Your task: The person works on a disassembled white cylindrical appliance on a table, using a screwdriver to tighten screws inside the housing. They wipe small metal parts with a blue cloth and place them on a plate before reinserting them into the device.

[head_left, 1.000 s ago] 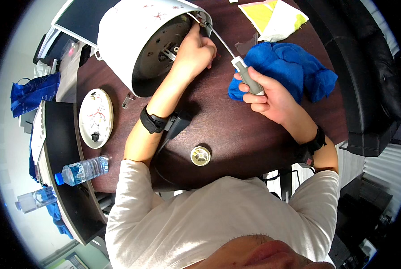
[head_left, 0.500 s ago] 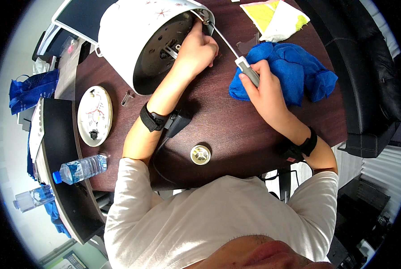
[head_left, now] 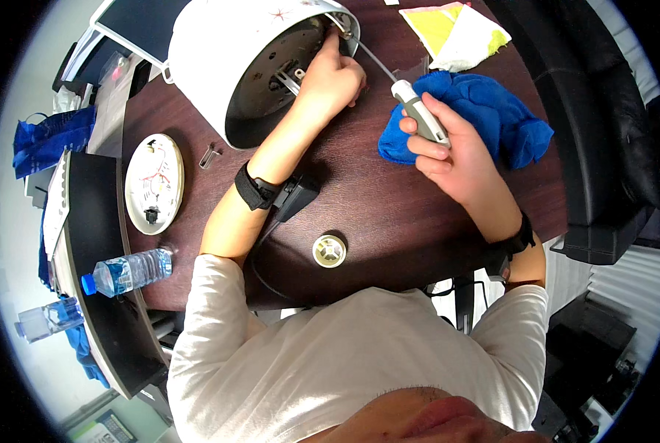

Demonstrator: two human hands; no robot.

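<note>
A white cylindrical appliance housing (head_left: 210, 63) with printed flowers lies on its side at the back, its dark hollow end facing me. My left hand (head_left: 335, 80) reaches to the inside of its right rim. The index finger is extended against the inner wall and the other fingers are curled; anything between them is hidden. My right hand (head_left: 459, 151) is closed round the grey-and-white handle of a screwdriver (head_left: 424, 118). The screwdriver's thin shaft points up and left to the rim, close to the left fingertip. Beneath the handle lies a crumpled blue cloth (head_left: 485, 111).
An oval white cover (head_left: 169, 210) with red wires inside lies at the left, beside a small metal bracket (head_left: 209, 156). A small round pale part (head_left: 329, 252) sits near the front edge. A water bottle (head_left: 134, 272) lies at the left edge. A folded yellow-and-white cloth (head_left: 459, 37) is at the back.
My right hand has rolled round with the screwdriver handle, so more of its palm and fingers show. My left hand stays at the rim. The whole view has shifted slightly.
</note>
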